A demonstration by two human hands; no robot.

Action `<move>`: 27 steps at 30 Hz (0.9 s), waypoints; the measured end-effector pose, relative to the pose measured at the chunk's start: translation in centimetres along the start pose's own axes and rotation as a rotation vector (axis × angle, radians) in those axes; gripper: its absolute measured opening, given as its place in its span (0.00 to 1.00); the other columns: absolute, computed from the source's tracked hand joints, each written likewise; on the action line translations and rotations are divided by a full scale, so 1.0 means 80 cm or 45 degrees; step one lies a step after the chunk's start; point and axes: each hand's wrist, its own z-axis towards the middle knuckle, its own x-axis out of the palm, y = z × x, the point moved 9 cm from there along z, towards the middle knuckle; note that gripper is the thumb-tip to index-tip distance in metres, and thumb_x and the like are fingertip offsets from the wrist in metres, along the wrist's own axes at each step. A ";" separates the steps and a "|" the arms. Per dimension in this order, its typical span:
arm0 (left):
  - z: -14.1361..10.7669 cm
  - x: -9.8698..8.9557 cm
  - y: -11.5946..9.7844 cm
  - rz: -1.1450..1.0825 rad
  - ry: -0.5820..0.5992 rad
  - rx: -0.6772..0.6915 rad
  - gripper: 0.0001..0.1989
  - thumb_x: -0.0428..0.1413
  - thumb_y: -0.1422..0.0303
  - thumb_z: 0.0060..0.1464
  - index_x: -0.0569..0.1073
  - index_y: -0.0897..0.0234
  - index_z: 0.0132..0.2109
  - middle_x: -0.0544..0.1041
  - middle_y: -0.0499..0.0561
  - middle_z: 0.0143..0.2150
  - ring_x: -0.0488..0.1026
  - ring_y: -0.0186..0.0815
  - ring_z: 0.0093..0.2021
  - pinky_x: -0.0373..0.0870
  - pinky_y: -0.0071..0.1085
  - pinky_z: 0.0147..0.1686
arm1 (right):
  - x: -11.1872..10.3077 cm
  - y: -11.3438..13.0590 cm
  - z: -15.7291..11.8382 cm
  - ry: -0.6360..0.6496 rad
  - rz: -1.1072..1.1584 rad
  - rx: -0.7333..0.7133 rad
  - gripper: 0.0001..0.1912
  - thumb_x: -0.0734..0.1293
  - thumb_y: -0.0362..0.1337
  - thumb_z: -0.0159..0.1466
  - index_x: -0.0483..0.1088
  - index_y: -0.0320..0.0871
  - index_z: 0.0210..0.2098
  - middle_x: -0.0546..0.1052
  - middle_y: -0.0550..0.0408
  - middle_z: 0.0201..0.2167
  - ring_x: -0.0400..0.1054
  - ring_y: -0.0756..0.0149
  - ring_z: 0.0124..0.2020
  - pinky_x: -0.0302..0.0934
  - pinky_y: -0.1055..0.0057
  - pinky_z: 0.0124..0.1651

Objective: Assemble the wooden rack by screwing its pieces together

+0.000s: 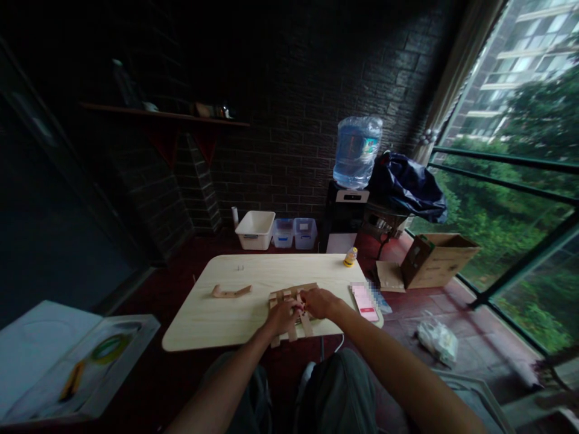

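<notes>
A small assembly of flat light-brown wooden strips lies near the front edge of the pale wooden table. My left hand rests on it from the left, its fingers bent together at the middle. From the right, my right hand meets it there, fingers pinched close to the left fingertips. Whatever small thing the fingertips hold is too small to make out. An angled wooden piece lies apart on the left of the table.
A phone lies at the table's right edge, and a yellow-labelled bottle stands at the back right. Tiny pieces lie at the back left. An open white case is left of the table; bins stand behind.
</notes>
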 end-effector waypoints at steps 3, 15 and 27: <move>0.000 0.000 0.000 0.005 0.025 -0.025 0.13 0.54 0.66 0.60 0.81 0.59 0.48 0.82 0.51 0.51 0.77 0.39 0.52 0.70 0.32 0.54 | 0.002 0.004 0.003 -0.018 -0.070 -0.027 0.18 0.63 0.34 0.68 0.71 0.36 0.56 0.81 0.37 0.48 0.77 0.50 0.49 0.71 0.60 0.46; -0.002 -0.004 0.001 0.036 0.014 -0.065 0.12 0.55 0.66 0.61 0.80 0.58 0.48 0.81 0.51 0.54 0.76 0.40 0.55 0.69 0.33 0.56 | -0.006 0.002 0.009 0.057 -0.110 0.076 0.23 0.63 0.44 0.70 0.74 0.30 0.53 0.79 0.31 0.52 0.76 0.49 0.53 0.69 0.61 0.54; 0.005 0.010 0.012 0.074 0.051 -0.028 0.13 0.53 0.63 0.62 0.80 0.58 0.48 0.81 0.51 0.52 0.77 0.40 0.53 0.70 0.33 0.52 | 0.001 0.012 0.007 0.040 -0.113 -0.037 0.22 0.63 0.35 0.69 0.67 0.32 0.60 0.80 0.35 0.49 0.77 0.50 0.50 0.72 0.62 0.47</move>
